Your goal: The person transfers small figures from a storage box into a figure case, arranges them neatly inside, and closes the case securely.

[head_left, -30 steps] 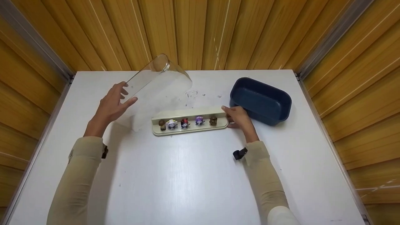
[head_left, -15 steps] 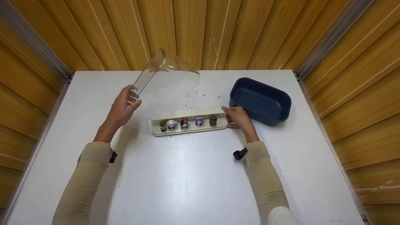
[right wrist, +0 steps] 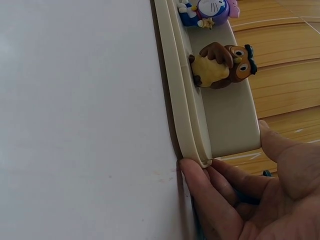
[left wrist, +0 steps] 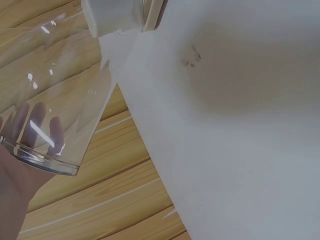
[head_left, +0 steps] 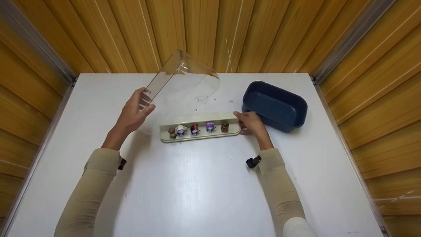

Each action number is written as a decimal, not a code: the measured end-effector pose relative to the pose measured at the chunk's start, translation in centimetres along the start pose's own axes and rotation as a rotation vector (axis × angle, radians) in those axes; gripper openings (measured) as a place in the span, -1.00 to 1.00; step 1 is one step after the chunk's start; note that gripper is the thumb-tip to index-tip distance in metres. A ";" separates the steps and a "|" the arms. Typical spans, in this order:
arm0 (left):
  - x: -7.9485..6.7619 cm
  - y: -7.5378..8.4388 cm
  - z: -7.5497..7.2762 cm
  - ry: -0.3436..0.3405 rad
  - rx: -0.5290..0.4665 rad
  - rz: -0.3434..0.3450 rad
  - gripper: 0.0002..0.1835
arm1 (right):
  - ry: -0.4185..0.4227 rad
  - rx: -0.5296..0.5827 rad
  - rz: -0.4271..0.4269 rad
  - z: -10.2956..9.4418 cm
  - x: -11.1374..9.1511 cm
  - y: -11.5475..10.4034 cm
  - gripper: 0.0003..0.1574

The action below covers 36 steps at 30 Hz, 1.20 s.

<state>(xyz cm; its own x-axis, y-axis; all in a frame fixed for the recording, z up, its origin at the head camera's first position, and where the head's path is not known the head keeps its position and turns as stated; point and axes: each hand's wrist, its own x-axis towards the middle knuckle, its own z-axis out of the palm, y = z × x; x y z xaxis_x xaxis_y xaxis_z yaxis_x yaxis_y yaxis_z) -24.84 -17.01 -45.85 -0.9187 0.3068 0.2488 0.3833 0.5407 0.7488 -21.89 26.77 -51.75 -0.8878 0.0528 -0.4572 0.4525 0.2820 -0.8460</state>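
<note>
My left hand [head_left: 131, 110] holds a clear plastic cover [head_left: 163, 80] by its near left end, tilted above the back of the table. In the left wrist view, the fingers show through the clear wall of the cover [left wrist: 65, 100]. My right hand [head_left: 253, 125] pinches the right end of a long cream display base [head_left: 197, 119]. Several small figurines stand in a row along that base, among them an owl [right wrist: 220, 65], a purple-topped figure [head_left: 210, 126] and a red-topped one [head_left: 194, 129]. At the base's left end are a white-topped figure [head_left: 180, 130] and a brown one [head_left: 172, 133].
A dark blue bin [head_left: 274, 107] stands just behind and right of my right hand. Wood-patterned walls [head_left: 204, 29] rise behind the white table [head_left: 197, 184] and along both sides. Small dark marks [head_left: 201, 98] dot the tabletop behind the base.
My left hand has moved right and closed in on the clear cover, which has shifted right and tilted differently. My right hand has stayed at the base's right end.
</note>
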 end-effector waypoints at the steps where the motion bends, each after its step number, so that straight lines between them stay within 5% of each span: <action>1: 0.0 0.1 0.0 -0.007 0.018 0.000 -0.26 | 0.000 0.001 0.001 0.0 0.0 0.0 -0.15; 9: 0.1 1.8 0.9 -0.097 0.182 -0.008 -0.16 | 0.008 0.003 0.010 0.1 0.1 -0.1 -0.19; 15: 0.4 2.9 1.9 -0.119 0.286 0.048 -0.14 | 0.013 -0.017 0.015 0.1 0.0 -0.2 -0.20; 25: 0.8 3.6 2.5 -0.123 0.347 0.107 -0.14 | 0.008 -0.019 0.002 0.0 0.0 -0.3 -0.26; 36: 1.3 4.1 3.3 -0.169 0.406 0.099 -0.03 | 0.015 0.003 0.003 0.1 0.0 -0.2 -0.29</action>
<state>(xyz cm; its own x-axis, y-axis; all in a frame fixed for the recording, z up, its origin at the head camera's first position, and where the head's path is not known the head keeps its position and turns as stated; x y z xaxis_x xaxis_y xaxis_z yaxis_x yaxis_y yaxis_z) -24.15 -11.84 -44.44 -0.8605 0.4774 0.1780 0.5054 0.7557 0.4165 -21.94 26.59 -51.65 -0.8878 0.0678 -0.4553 0.4550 0.2793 -0.8456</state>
